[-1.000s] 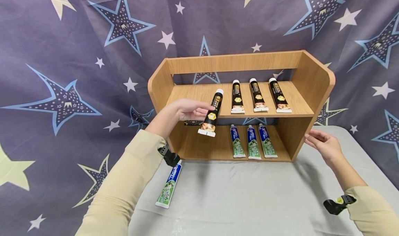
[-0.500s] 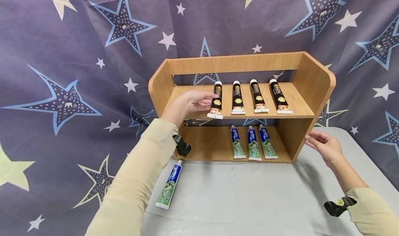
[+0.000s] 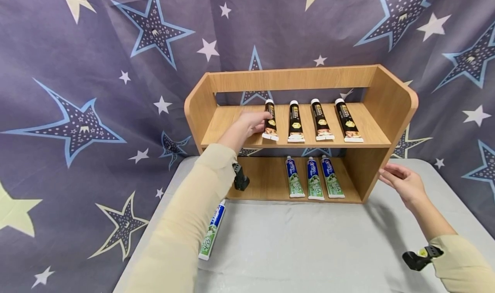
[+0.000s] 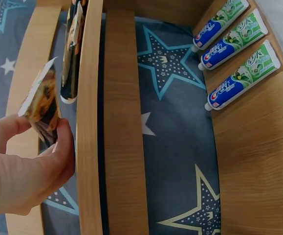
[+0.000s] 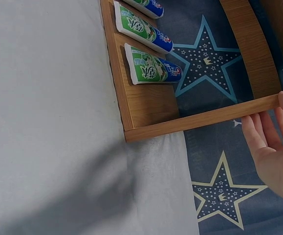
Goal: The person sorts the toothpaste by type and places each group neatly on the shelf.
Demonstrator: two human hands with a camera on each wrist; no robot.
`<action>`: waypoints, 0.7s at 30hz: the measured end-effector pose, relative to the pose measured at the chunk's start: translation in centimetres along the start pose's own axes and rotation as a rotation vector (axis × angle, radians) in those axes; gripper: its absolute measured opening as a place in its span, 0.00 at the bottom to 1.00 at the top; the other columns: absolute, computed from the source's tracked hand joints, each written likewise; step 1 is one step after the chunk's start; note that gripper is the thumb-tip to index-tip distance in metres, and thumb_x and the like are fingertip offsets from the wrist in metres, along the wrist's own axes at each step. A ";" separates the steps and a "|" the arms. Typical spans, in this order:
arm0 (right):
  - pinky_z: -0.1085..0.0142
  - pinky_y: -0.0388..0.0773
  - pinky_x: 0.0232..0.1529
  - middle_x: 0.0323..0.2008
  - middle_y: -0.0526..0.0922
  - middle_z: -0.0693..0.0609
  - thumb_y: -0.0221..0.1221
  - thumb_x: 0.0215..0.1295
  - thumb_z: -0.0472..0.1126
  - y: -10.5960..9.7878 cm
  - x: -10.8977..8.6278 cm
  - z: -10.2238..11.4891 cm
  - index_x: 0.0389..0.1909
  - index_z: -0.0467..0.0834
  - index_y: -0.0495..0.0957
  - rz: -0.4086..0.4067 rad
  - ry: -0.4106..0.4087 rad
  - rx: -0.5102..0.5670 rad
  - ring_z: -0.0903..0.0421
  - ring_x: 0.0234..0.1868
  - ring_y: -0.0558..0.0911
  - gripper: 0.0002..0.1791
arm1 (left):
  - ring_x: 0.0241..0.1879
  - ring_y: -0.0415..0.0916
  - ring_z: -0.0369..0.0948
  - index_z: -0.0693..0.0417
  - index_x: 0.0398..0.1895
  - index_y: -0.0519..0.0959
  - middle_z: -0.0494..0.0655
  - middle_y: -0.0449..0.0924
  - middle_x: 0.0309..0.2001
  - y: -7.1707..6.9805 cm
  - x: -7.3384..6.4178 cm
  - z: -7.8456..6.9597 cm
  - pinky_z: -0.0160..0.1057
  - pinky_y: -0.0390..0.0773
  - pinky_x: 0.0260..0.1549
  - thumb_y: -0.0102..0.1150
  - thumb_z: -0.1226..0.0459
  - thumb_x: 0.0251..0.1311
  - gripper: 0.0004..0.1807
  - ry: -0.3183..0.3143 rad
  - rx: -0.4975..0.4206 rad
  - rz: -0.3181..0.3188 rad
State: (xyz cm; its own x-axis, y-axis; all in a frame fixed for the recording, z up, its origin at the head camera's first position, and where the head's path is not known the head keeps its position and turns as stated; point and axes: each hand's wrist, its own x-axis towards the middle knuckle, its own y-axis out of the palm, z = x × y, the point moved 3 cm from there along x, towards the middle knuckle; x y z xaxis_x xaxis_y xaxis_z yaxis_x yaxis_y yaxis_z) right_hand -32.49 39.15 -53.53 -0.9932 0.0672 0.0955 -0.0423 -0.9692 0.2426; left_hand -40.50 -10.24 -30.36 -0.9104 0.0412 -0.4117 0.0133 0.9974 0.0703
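Observation:
My left hand (image 3: 252, 122) pinches a black toothpaste tube (image 3: 270, 123) between thumb and fingers, over the left part of the upper shelf board. Its white cap points back and its crimped end lies near the front edge. In the left wrist view, the crimped end of this tube (image 4: 42, 105) faces the camera. To its right, several black tubes are spaced out, counting one black tube (image 3: 295, 123) nearest. My right hand (image 3: 404, 183) holds the right side panel of the wooden shelf (image 3: 371, 172), thumb at the front edge and fingers along the outer face (image 5: 273, 142).
Three blue-and-green toothpaste tubes (image 3: 314, 179) lie on the lower board, towards the right. Another blue-and-green tube (image 3: 212, 235) lies on the grey table cover (image 3: 294, 245) at front left, partly behind my left sleeve. A star-patterned curtain (image 3: 96, 48) hangs behind.
My left hand has carried the black tube up and back from in front of the shelf onto the upper board, straightening it beside the others. The right hand stays in place.

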 end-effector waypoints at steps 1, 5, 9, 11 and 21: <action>0.68 0.85 0.40 0.38 0.86 0.56 0.65 0.56 0.29 -0.6 0.5 -0.7 0.50 0.43 0.80 -0.007 -0.003 -0.004 0.63 0.39 0.87 0.19 | 0.44 0.85 0.45 0.65 0.55 0.72 0.58 0.84 0.47 -0.1 1.0 0.3 0.35 0.86 0.42 0.66 0.72 0.49 0.27 0.014 0.002 -0.007; 0.68 0.85 0.39 0.38 0.86 0.57 0.65 0.56 0.29 -1.2 1.0 -1.4 0.51 0.44 0.79 -0.019 -0.006 -0.001 0.63 0.39 0.87 0.20 | 0.48 0.84 0.46 0.64 0.64 0.61 0.61 0.80 0.53 0.7 -3.8 -0.7 0.33 0.85 0.45 0.62 0.75 0.52 0.35 0.042 0.012 -0.099; 0.70 0.85 0.40 0.37 0.86 0.58 0.64 0.57 0.29 -0.3 0.2 -0.2 0.49 0.47 0.80 -0.010 0.025 -0.016 0.64 0.39 0.86 0.19 | 0.55 0.80 0.48 0.63 0.67 0.58 0.62 0.74 0.59 1.7 -8.7 -1.4 0.32 0.80 0.53 0.59 0.76 0.57 0.34 0.076 0.008 -0.163; 0.71 0.85 0.41 0.37 0.86 0.60 0.64 0.57 0.30 0.5 -0.4 0.7 0.47 0.49 0.81 -0.001 0.032 -0.045 0.65 0.39 0.86 0.18 | 0.56 0.79 0.48 0.67 0.63 0.66 0.63 0.75 0.59 1.9 -9.3 -1.4 0.33 0.80 0.54 0.60 0.74 0.58 0.29 0.119 0.038 -0.180; 0.71 0.86 0.37 0.33 0.86 0.59 0.66 0.57 0.33 6.0 -4.6 6.4 0.39 0.49 0.82 0.097 0.000 0.011 0.64 0.35 0.86 0.11 | 0.38 0.86 0.42 0.67 0.46 0.80 0.62 0.83 0.48 0.7 -8.6 -1.0 0.31 0.85 0.42 0.63 0.77 0.52 0.15 0.262 0.216 -0.281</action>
State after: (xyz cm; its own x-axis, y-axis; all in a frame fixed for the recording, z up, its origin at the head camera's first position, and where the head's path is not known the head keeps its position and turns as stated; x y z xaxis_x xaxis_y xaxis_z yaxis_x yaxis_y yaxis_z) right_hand -27.50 34.59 -46.33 -0.9925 -0.0265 0.1194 0.0551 -0.9684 0.2433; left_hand -33.05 -9.92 -25.89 -0.9647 -0.2221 -0.1418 -0.1892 0.9583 -0.2143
